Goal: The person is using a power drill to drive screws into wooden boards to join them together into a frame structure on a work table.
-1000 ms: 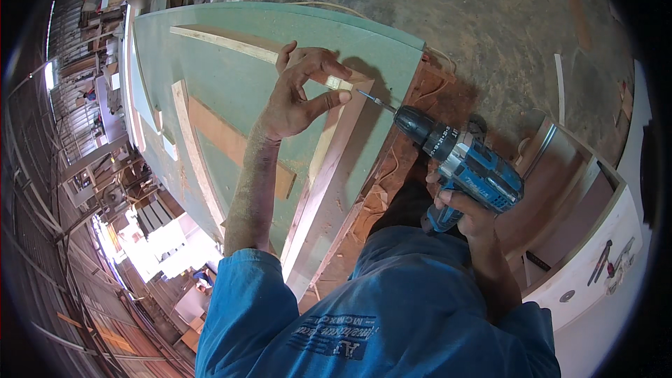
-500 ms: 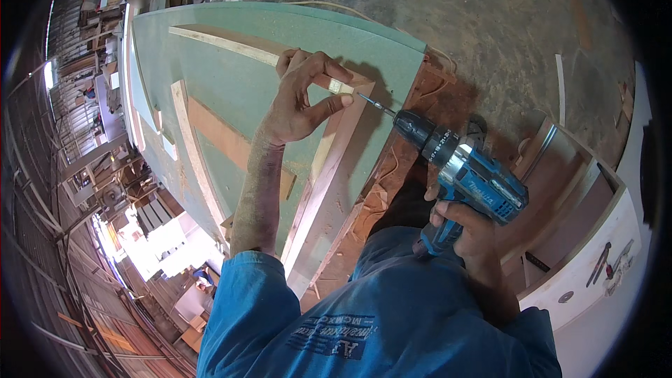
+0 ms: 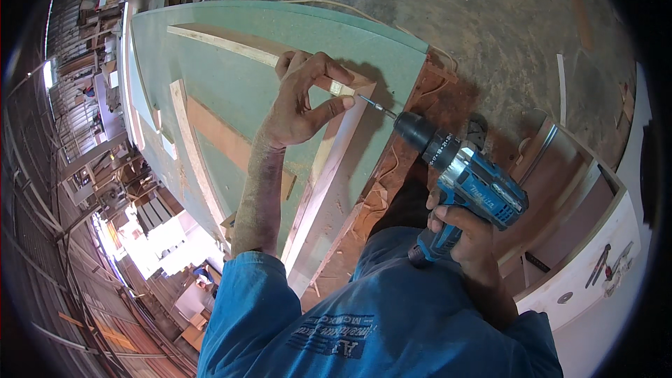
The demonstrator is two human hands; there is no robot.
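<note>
My left hand point(image 3: 297, 115) grips the corner of a wooden frame point(image 3: 332, 157) made of pale battens, fingers over the far batten and thumb on the near side. In my right hand point(image 3: 467, 229) is a blue and black cordless drill point(image 3: 479, 185), its handle wrapped by my fingers. A slim driver bit point(image 3: 378, 106) runs from its chuck toward the frame's corner, its tip close to my left thumb. Whether a screw sits at that tip is too small to tell. The frame rests on a green board point(image 3: 392, 49).
Loose wooden strips point(image 3: 199, 147) and a brown slat point(image 3: 220, 133) lie on the board to the left. At right stands an open wooden box point(image 3: 616, 189), with pliers point(image 3: 598, 264) on a white surface beside it. An offcut point(image 3: 561, 87) lies on the concrete floor.
The drill has tilted slightly, its battery end swinging a little left and down. My left hand keeps its hold on the frame's corner.
</note>
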